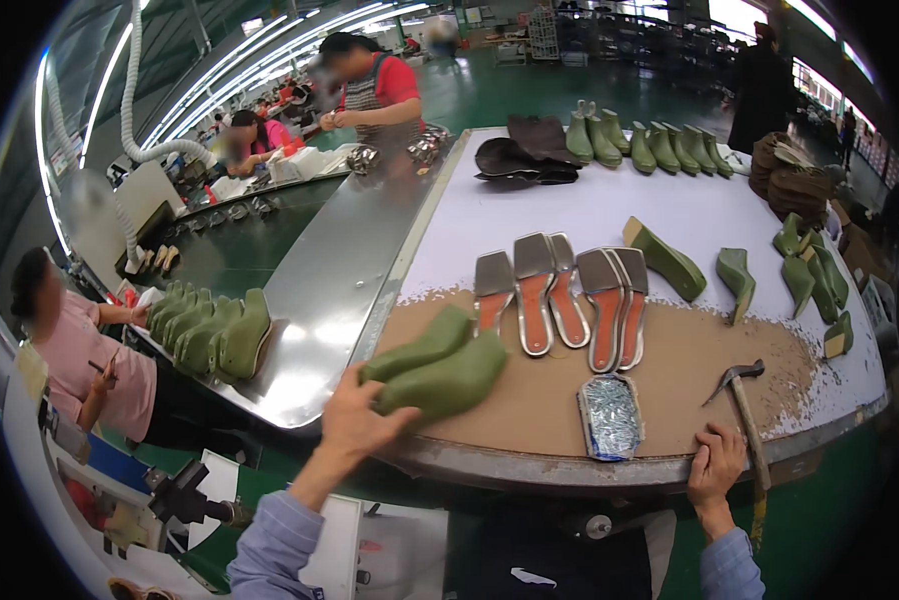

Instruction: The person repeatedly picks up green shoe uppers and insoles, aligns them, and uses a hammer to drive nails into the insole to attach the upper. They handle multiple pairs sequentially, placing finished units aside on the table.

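My left hand (pixel 361 420) is closed round the near ends of two green shoe lasts (pixel 449 375), held side by side at the table's front edge. Their outlines are slightly blurred. My right hand (pixel 717 468) rests on the table's front edge at the right, its fingers loosely bent and nothing seen in them. Just beside it lies a hammer (pixel 744 415), its wooden handle reaching past the edge. Between my hands lies a small tray of shiny metal nails or tacks (pixel 611 418). Behind it are several flat insoles (pixel 534 300) with orange middles and silvery edges.
More green lasts stand at the table's far edge (pixel 659 147) and lie at its right side (pixel 814 270). Dark leather pieces (pixel 529 155) lie at the back. On the left runs a metal bench (pixel 339 270) with a row of lasts (pixel 209 330). Co-workers are beyond it.
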A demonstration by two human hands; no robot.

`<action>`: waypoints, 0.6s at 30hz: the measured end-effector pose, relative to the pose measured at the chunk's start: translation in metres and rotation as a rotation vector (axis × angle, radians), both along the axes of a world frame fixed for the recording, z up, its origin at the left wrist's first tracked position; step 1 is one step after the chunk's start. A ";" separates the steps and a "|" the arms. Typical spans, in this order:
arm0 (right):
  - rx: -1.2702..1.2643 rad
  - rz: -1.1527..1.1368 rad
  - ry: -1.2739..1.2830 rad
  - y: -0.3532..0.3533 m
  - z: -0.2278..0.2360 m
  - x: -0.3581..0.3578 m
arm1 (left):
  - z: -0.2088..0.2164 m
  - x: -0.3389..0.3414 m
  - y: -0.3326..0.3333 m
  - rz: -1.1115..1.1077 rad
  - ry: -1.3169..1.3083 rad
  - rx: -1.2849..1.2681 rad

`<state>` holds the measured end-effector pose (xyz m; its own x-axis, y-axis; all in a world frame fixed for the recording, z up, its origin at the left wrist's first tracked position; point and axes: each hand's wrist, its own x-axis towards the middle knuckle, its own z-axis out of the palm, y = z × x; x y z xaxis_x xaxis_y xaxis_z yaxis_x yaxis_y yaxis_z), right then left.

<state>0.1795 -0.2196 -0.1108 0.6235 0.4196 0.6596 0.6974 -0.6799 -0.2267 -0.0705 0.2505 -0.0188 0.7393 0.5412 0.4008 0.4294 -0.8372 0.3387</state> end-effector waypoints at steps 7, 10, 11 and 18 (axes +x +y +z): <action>0.058 0.004 -0.003 0.014 0.006 0.000 | -0.044 -0.126 0.192 0.517 -0.008 0.230; 0.051 -0.070 0.013 0.003 0.006 -0.005 | -0.026 -0.114 0.211 0.678 0.134 0.209; 0.055 -0.071 -0.001 -0.002 0.002 -0.004 | -0.021 -0.105 0.211 0.737 0.201 0.127; 0.044 -0.048 0.008 -0.001 0.007 0.002 | -0.052 0.084 0.052 0.025 -0.159 -0.547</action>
<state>0.1816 -0.2210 -0.1040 0.6477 0.3600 0.6715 0.6622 -0.7018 -0.2625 0.0131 0.3025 -0.0712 0.6768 0.7180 0.1629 0.3552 -0.5122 0.7820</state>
